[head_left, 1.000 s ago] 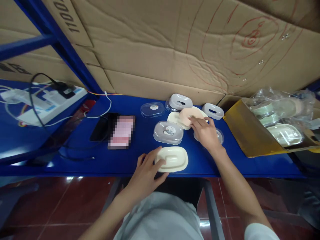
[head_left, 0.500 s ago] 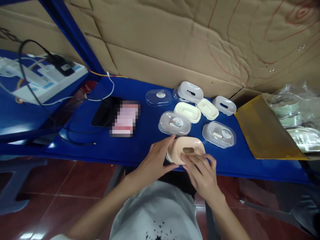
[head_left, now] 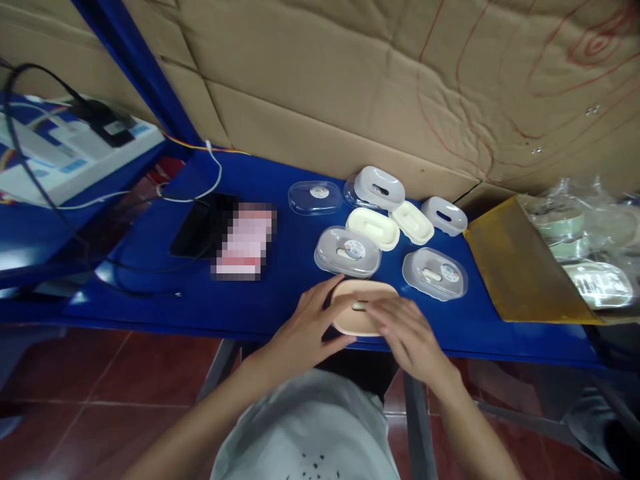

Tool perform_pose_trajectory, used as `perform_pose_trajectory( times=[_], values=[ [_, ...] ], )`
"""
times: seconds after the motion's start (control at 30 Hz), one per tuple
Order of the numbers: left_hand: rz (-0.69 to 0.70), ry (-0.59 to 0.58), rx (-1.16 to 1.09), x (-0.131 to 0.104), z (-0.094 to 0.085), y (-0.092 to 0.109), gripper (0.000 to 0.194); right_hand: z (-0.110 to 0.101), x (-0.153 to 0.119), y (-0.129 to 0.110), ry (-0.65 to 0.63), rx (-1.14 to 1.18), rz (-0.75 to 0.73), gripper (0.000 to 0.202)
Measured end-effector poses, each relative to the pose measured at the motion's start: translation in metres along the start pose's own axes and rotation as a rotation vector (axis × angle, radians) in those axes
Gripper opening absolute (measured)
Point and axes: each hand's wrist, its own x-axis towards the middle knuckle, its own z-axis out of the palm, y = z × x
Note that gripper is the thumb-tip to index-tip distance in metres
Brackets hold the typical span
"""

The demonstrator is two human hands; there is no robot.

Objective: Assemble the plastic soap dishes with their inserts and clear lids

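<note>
Two covered, one in the making

From the left, we first find a loose clear lid, set on no dish. The left hand curves round the left end of the peach dish, thumb and fingers clasping its near and far sides. That dish lies at the front of the tabletop, just below the left covered dish, a pale bump showing in its slot. Farther back lie two cream trays and a grey dish overlapping a second clear lid. The right hand lays blurred fingers over the peach dish; we cannot tell whether it pinches or only presses. Beyond sit the right covered dish and another grey dish. We judge the covered pair done, the peach one nearly seated but not yet lidded, and the loose pieces left to do.

Around the blue tabletop we see a power strip on a neighbouring surface, a black slab and a phone, a cardboard wall behind, red floor tiles below, and an open box of bagged pieces.
</note>
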Motion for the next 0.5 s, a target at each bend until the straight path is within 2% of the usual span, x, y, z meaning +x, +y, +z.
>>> perform_pose_trajectory(
  times=[0.13,0.3,0.4,0.5],
  values=[
    [-0.017,0.018,-0.003,0.0,0.002,0.001,0.056,-0.033,0.029,0.04,-0.042,-0.177,0.1,0.039],
    [-0.037,0.048,0.021,0.001,0.006,0.002,0.06,-0.042,0.078,0.098,-0.064,-0.411,0.214,0.036],
    [-0.055,0.055,0.006,0.0,0.006,0.002,0.06,-0.04,0.088,0.1,-0.064,-0.357,0.185,0.037],
    [-0.078,0.061,-0.007,0.0,0.006,0.002,0.059,-0.038,0.075,0.075,-0.036,-0.247,0.149,0.036]
  ],
)
